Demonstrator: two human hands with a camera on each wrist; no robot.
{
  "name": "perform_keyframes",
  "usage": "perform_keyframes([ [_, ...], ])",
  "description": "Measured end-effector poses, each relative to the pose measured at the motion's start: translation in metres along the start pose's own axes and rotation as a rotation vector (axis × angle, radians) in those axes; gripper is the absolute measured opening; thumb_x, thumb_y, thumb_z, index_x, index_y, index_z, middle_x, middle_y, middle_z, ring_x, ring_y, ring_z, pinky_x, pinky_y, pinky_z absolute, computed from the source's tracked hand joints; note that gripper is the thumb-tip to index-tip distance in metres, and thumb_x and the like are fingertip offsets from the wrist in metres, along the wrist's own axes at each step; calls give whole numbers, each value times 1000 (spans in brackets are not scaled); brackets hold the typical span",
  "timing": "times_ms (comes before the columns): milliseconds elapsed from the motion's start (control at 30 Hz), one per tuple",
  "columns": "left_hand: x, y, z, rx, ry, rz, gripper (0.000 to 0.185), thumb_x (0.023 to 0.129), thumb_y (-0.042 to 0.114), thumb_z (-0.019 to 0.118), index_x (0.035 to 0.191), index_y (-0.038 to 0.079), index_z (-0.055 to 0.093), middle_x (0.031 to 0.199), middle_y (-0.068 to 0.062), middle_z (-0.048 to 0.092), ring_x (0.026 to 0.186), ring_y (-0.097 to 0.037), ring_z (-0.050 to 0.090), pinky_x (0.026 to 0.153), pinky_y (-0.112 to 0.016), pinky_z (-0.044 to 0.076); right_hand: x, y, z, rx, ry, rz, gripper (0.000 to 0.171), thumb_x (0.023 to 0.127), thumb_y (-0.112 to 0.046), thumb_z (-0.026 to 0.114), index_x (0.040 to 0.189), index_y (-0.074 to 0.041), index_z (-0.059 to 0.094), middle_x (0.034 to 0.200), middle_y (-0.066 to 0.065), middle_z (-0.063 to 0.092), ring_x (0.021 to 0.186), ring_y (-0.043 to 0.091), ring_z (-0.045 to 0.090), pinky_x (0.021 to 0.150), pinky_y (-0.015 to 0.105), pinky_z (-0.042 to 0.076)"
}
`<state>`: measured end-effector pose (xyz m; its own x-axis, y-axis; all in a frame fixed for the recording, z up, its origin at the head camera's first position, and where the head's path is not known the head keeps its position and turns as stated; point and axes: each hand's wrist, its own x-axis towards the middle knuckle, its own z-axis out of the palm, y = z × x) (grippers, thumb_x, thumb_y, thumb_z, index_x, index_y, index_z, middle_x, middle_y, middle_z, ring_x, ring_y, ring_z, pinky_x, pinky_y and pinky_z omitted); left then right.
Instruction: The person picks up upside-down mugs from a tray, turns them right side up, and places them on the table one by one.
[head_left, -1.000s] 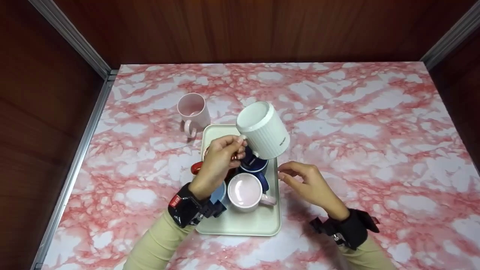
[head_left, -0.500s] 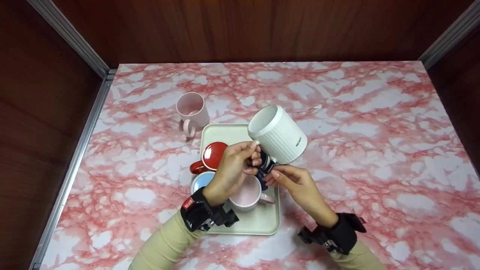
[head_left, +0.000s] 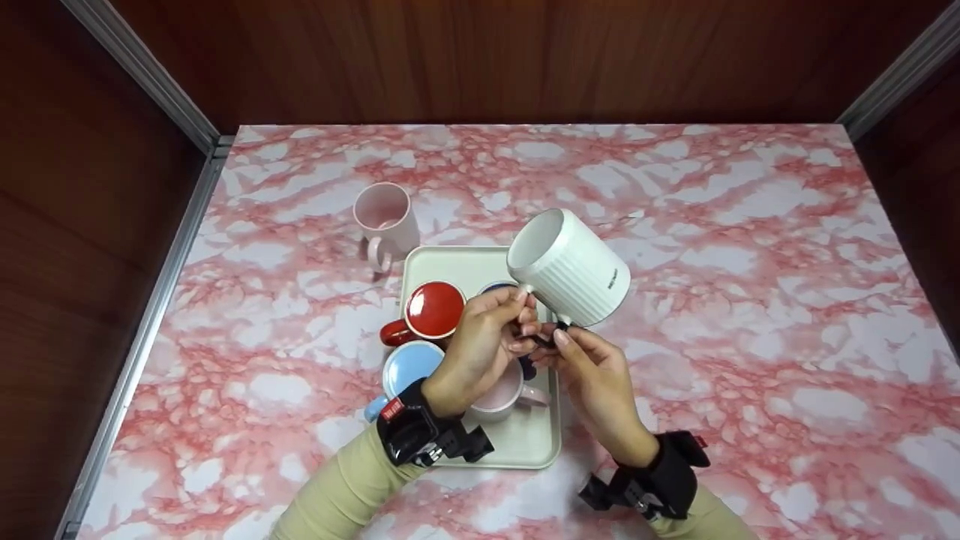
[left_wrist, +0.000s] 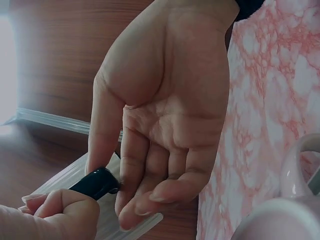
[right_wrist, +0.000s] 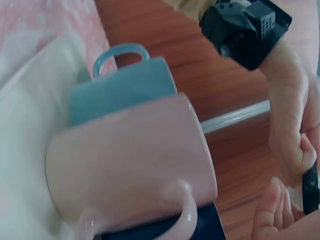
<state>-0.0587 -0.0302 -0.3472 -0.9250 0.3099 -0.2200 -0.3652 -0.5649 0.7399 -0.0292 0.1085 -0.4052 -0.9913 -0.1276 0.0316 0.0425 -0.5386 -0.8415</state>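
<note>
Both hands hold a white ribbed mug [head_left: 574, 266] tilted in the air over the tray's right side. It has a dark handle [left_wrist: 97, 184] with white ends. My left hand [head_left: 480, 337] pinches the handle at its upper end with thumb and fingers. Lower on the same handle, my right hand [head_left: 600, 375] grips between thumb and fingertips. On the tray [head_left: 517, 454] are a red mug [head_left: 435, 309], a light blue mug [head_left: 411, 369], a pale pink mug [head_left: 501, 401] and a navy mug [head_left: 495, 286], the navy one mostly hidden by the left hand.
A tall pink mug [head_left: 384, 217] stands on the marbled table [head_left: 735, 262], just off the tray's far left corner. Dark wood panels [head_left: 480, 60] rise behind and on both sides. In the right wrist view the tray's mugs stand close together.
The white mug and my left hand have moved right. My right hand has come in from the right and taken hold of the handle. The red and light blue mugs now show more.
</note>
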Motion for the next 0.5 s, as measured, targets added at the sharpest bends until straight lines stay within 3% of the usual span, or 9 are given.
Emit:
perform_keyframes([
  [300,3,-6,1,-36,-34,-4,19,98,4,33,84,-2,45,67,-3,40,57,-9,39,46,-15,27,-3,3,4,195,42,-89,17,91,6,48,100,7,62,94,17,66,83,22,64,70,29,50],
  [500,5,-9,1,-13,-48,7,18,97,3,34,85,-2,46,68,-3,41,59,-9,39,46,-14,27,-2,4,2,228,52,-86,15,90,7,49,98,8,62,92,15,65,79,20,64,70,27,51],
])
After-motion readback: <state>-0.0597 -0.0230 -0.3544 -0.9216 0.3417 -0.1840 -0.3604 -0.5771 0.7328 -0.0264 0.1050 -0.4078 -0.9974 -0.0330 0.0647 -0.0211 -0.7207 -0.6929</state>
